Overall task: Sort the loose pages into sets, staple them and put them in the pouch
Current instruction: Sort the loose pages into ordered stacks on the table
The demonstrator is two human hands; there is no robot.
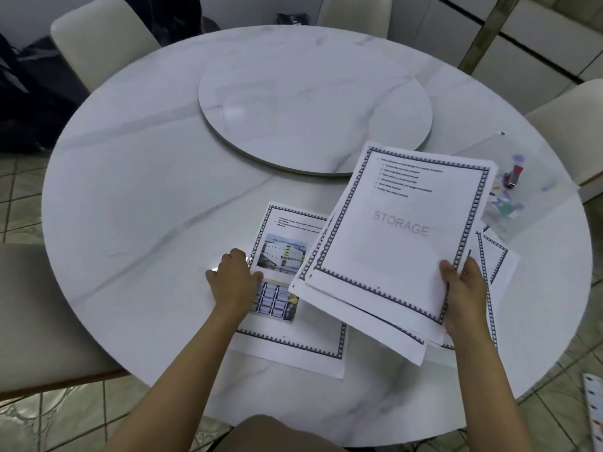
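page stack (398, 230) — in right hand (465, 296)

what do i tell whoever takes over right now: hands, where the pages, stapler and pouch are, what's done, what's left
Left hand: thumb on the picture page, fingers curled at its left edge; the page lies flat on the table.
Right hand: grips the page stack, STORAGE sheet on top, lifted off the table.
More pages lie under the stack, at the right.
Clear pouch far right, red stapler at it.
Done: sorting begun.
Left: finish the sets, staple, fill the pouch.
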